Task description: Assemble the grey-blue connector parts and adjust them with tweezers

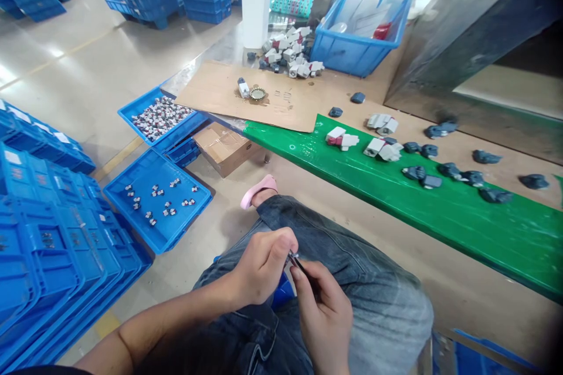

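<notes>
Above my lap, my left hand [266,263] is closed, fingers pinched round a small piece that its thumb mostly hides. Close beside it on the right, my right hand [324,310] is wrapped round a thin dark tool [301,266], whose tip meets the small piece between the hands. Several white and dark connector parts [382,149] lie on the green covering [365,178] of the bench. On a cardboard sheet [211,90] are a white part with a dark end [243,88] and a round metal cap [257,93].
A blue tray [193,215] on the left holds scattered small parts; a fuller tray [200,120] stands behind it. Stacked blue crates [57,246] fill the left side. A blue bin with bottles [352,52] and a pile of white parts [288,52] are at the bench's back.
</notes>
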A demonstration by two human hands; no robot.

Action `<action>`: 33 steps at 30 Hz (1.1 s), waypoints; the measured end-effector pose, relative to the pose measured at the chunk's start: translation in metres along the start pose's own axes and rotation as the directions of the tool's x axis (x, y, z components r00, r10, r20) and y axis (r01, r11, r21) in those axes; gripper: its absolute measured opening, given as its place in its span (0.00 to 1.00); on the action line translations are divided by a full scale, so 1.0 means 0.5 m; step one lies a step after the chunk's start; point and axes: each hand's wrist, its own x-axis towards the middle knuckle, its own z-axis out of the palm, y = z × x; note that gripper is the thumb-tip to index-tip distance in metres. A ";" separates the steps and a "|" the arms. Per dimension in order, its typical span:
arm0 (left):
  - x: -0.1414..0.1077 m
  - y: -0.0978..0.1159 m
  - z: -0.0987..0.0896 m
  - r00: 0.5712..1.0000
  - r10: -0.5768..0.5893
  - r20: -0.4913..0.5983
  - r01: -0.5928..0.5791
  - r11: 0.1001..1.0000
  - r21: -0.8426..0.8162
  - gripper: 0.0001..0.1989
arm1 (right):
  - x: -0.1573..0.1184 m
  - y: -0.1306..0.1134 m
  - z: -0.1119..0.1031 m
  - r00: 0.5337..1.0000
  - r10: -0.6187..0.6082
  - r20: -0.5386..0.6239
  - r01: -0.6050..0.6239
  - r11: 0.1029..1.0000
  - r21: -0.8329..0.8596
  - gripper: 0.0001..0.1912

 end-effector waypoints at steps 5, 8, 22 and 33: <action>0.006 -0.001 0.001 0.999 -0.038 0.019 0.039 0.999 -0.027 0.23 | -0.009 0.002 0.000 0.984 0.172 0.044 -0.176 0.975 0.138 0.11; 0.015 0.003 0.001 0.988 -0.118 0.102 0.129 0.985 -0.111 0.23 | -0.019 0.006 -0.003 0.945 0.317 0.078 -0.326 0.901 0.286 0.14; 0.025 -0.014 -0.013 0.954 -0.179 0.239 0.228 0.954 -0.194 0.21 | -0.010 -0.006 -0.006 0.787 0.528 0.319 -0.615 0.632 0.472 0.19; 0.023 0.033 -0.068 0.863 -0.109 0.494 0.032 0.987 0.160 0.15 | 0.011 0.002 -0.052 0.926 0.250 0.284 -0.287 0.953 0.095 0.16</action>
